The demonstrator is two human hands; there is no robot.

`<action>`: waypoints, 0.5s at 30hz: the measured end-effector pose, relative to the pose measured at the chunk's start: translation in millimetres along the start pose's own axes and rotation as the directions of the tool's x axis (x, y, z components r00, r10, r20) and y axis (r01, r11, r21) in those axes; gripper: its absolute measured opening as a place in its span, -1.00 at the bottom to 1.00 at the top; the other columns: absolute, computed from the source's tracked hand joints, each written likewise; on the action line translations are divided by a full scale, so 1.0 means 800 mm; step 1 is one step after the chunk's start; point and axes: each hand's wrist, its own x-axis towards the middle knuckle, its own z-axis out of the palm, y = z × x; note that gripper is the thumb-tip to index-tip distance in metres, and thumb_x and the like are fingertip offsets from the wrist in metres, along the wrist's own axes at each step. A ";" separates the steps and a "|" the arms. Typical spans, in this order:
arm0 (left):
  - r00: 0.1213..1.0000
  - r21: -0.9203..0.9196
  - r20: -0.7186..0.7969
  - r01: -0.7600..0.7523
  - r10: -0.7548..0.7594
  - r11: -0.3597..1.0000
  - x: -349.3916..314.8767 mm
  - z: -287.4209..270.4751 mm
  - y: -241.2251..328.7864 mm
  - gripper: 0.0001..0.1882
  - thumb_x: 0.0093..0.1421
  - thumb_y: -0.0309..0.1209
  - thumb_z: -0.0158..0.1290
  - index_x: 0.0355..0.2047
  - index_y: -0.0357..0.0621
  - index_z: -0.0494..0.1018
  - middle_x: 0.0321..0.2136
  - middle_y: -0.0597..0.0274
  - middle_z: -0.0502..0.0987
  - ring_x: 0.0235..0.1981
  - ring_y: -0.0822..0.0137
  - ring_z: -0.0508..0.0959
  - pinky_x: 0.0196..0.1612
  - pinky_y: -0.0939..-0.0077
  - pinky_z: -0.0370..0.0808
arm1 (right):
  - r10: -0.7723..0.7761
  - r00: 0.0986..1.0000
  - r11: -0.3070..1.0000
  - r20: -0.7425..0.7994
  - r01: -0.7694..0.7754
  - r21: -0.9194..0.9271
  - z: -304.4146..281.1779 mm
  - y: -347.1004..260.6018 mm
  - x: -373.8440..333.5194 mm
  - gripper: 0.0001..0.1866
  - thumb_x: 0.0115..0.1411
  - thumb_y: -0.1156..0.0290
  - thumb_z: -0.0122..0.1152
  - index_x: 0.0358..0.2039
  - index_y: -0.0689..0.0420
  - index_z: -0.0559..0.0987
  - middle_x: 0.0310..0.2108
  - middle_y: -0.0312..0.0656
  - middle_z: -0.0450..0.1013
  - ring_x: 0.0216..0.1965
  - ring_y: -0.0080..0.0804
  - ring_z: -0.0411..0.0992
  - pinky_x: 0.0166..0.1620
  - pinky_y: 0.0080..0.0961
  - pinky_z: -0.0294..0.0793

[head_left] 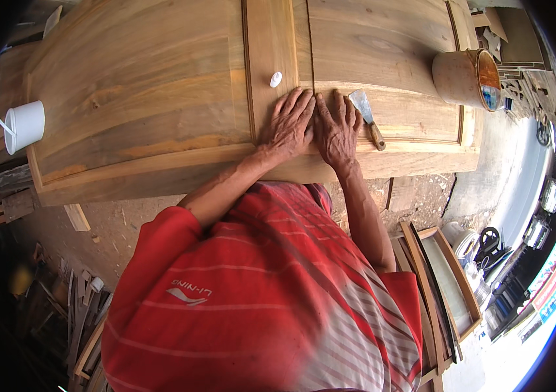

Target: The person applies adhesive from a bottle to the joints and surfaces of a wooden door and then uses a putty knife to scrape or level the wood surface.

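Note:
A large wooden panelled door [167,98] lies flat in front of me. My left hand [286,124] rests on its middle upright, fingers stretched forward over the wood. Close beside it, my right hand [338,130] lies with its fingers extended along the groove where upright and right panel meet. The thumbs sit close together between the hands; what is under the palms is hidden. Just right of my right hand is a putty knife [361,106] with a metal blade and wooden handle. A small white plastic piece [276,80] lies beyond my left fingertips.
A white tub [26,125] with a stick stands at the door's left end. A stained bucket [454,77] sits toward its right end. Scrap wood strips [85,313] lie at lower left. A wooden frame [464,294] leans among strips at lower right.

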 end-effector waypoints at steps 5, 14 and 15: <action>1.000 0.030 -0.007 -0.011 0.011 0.999 0.003 -0.002 -0.002 -0.19 0.12 -0.32 0.26 0.35 -0.34 0.29 0.40 -0.05 0.26 0.47 -0.05 0.16 0.47 -0.03 0.11 | -0.009 1.000 1.000 -0.013 0.009 0.010 0.001 0.002 -0.008 -0.46 0.38 0.17 0.17 0.36 -0.18 0.49 0.45 0.02 0.20 0.43 0.09 0.12 0.42 0.12 -0.01; 1.000 0.031 0.014 0.004 -0.005 1.000 0.002 -0.003 -0.001 -0.20 0.13 -0.29 0.28 0.35 -0.34 0.30 0.41 -0.04 0.25 0.47 -0.03 0.16 0.48 0.01 0.10 | -0.056 0.998 0.997 -0.027 0.057 0.060 0.007 0.015 -0.024 -0.44 0.32 0.23 0.21 0.34 -0.17 0.51 0.43 -0.02 0.24 0.42 0.04 0.17 0.40 0.12 0.05; 1.000 0.033 0.016 0.005 -0.005 0.999 0.002 -0.004 0.000 -0.20 0.13 -0.28 0.28 0.34 -0.34 0.30 0.41 -0.04 0.25 0.47 -0.03 0.16 0.48 0.01 0.10 | -0.045 0.998 0.997 -0.037 0.048 0.068 0.007 0.013 -0.023 -0.46 0.32 0.24 0.21 0.33 -0.15 0.51 0.43 -0.01 0.24 0.42 0.04 0.18 0.40 0.13 0.05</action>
